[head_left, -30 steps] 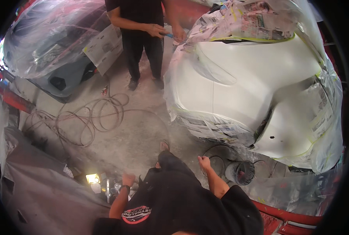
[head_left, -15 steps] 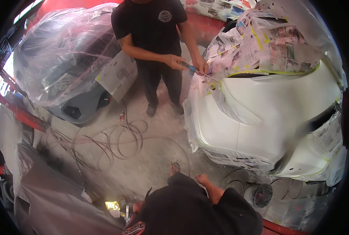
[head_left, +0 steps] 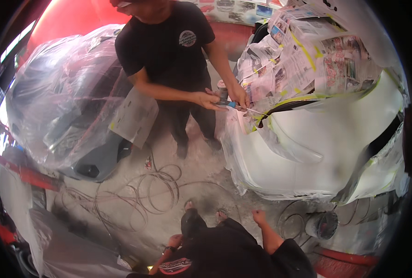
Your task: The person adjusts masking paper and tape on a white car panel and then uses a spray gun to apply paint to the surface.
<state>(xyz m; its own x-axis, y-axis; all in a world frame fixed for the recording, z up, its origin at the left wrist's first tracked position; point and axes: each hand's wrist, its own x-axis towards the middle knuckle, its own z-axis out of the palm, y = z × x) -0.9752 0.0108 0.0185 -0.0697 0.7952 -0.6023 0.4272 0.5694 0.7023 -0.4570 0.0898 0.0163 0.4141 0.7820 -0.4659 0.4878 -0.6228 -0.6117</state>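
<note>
My left hand (head_left: 175,241), with a dark band on its wrist, hangs beside my dark shirt; its fingers are too small and indistinct to read. My right hand (head_left: 258,216) is out to the right over the floor, fingers curled in, nothing seen in it. Neither hand touches the white car body (head_left: 303,134), which is masked with newspaper (head_left: 303,65) and yellow-green tape. Across from me, a person in a black T-shirt (head_left: 169,41) holds a blue-and-black-handled tool (head_left: 229,104), its thin metal shaft against the taped edge of the car.
A looped hose (head_left: 141,194) lies on the dusty floor. At left stands a grey car under plastic sheeting (head_left: 71,88), with a paper sheet (head_left: 134,118) hanging off it. A dark round bucket (head_left: 324,225) is near my right. Grey sheeting (head_left: 71,245) covers something at lower left.
My view has shifted, so the scene sits differently. My left hand and both my feet now show more clearly. The other person keeps the tool at the car's taped edge.
</note>
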